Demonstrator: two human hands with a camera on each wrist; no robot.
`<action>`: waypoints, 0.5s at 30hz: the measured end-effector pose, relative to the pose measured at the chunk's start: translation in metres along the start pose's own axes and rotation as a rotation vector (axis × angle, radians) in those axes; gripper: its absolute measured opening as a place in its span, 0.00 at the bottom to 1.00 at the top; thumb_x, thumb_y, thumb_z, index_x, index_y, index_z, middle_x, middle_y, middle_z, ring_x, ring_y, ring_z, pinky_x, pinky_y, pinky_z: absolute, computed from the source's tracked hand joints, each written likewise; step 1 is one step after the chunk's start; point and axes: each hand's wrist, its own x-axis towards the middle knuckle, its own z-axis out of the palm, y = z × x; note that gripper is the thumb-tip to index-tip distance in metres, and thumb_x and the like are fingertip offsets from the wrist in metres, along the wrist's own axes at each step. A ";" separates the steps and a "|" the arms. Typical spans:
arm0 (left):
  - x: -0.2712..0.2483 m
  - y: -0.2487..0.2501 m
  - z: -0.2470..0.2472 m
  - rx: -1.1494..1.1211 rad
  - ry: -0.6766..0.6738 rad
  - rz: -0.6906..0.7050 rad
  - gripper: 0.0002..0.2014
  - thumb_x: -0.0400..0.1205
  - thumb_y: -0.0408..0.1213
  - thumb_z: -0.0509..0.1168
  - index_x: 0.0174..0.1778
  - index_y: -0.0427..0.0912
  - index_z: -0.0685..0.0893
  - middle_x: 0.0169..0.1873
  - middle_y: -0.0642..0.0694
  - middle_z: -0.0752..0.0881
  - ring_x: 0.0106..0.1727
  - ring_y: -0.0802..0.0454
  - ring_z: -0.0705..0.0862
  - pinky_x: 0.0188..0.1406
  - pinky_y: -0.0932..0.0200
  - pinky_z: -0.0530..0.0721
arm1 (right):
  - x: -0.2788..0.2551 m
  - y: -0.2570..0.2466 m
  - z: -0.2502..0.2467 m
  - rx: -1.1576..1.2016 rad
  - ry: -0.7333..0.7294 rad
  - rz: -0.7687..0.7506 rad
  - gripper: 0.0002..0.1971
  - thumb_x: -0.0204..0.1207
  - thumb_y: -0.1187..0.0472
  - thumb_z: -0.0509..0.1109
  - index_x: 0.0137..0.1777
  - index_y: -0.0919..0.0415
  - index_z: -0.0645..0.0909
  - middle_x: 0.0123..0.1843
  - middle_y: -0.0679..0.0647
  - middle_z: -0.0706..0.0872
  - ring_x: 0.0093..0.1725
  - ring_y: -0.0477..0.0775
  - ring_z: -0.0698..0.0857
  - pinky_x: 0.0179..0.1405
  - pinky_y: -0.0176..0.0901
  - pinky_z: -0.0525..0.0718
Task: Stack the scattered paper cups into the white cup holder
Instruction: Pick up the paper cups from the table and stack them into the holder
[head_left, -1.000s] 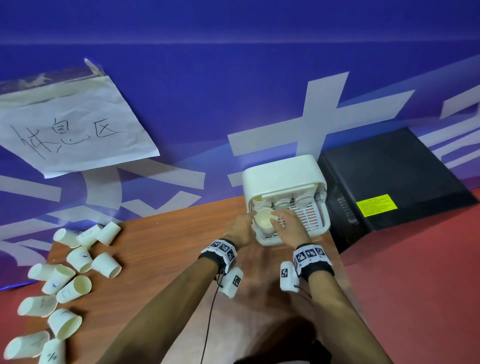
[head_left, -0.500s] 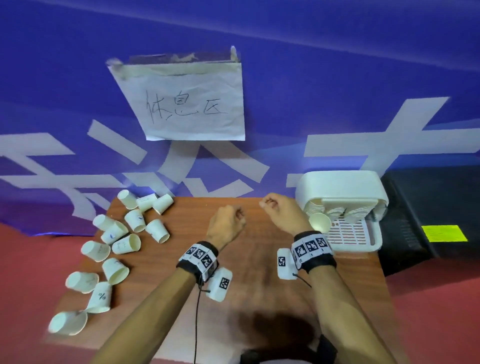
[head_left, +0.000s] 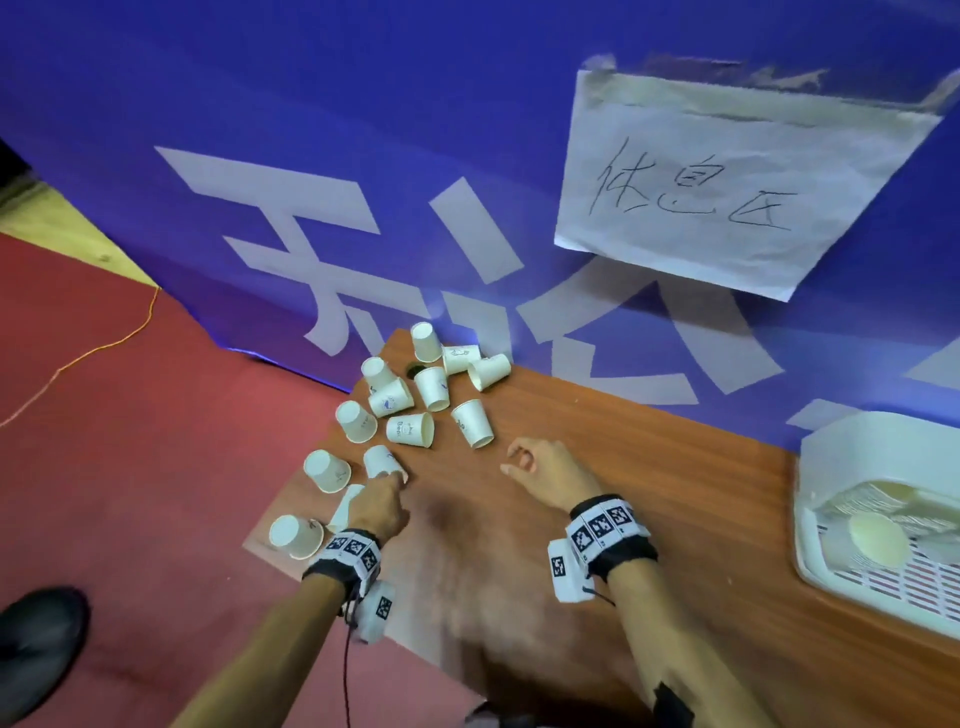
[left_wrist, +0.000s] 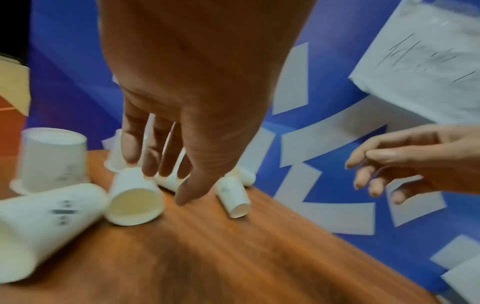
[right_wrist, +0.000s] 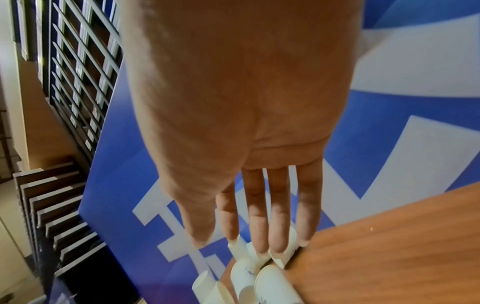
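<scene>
Left hand (head_left: 382, 506) hovers, fingers loose and empty, over a tipped paper cup (head_left: 383, 462) at its 12 o'clock, mouth facing the wrist. Right hand (head_left: 550, 470), relaxed and empty, is farther off; cup holder (head_left: 852, 447) at 3 o'clock on the counter (head_left: 519, 597).

Even, moderately bright overhead lighting is noted. A soft shadow is cast on the table (head_left: 519, 597) near the wrists. Motion blur is seen on near cups (left_wrist: 46, 222); edges are bowed by wide-angle distortion.
</scene>
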 end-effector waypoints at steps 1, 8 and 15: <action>0.001 -0.017 0.005 0.059 -0.021 -0.025 0.21 0.76 0.38 0.67 0.66 0.41 0.77 0.61 0.41 0.82 0.61 0.38 0.83 0.57 0.47 0.84 | 0.008 -0.006 0.010 -0.006 -0.016 -0.001 0.13 0.80 0.43 0.73 0.59 0.47 0.84 0.47 0.44 0.86 0.46 0.47 0.85 0.50 0.45 0.84; 0.014 -0.082 0.029 0.176 -0.253 -0.076 0.41 0.79 0.30 0.64 0.87 0.49 0.52 0.85 0.42 0.59 0.75 0.35 0.73 0.70 0.37 0.76 | 0.043 -0.026 0.066 -0.048 -0.131 0.038 0.14 0.80 0.45 0.73 0.62 0.50 0.82 0.51 0.46 0.84 0.49 0.48 0.83 0.51 0.44 0.81; 0.028 -0.087 0.035 0.124 -0.259 0.058 0.40 0.81 0.33 0.67 0.87 0.48 0.55 0.84 0.41 0.59 0.75 0.38 0.75 0.68 0.44 0.79 | 0.092 -0.024 0.078 -0.120 -0.141 0.049 0.18 0.81 0.49 0.73 0.67 0.54 0.81 0.66 0.53 0.84 0.59 0.51 0.84 0.60 0.46 0.81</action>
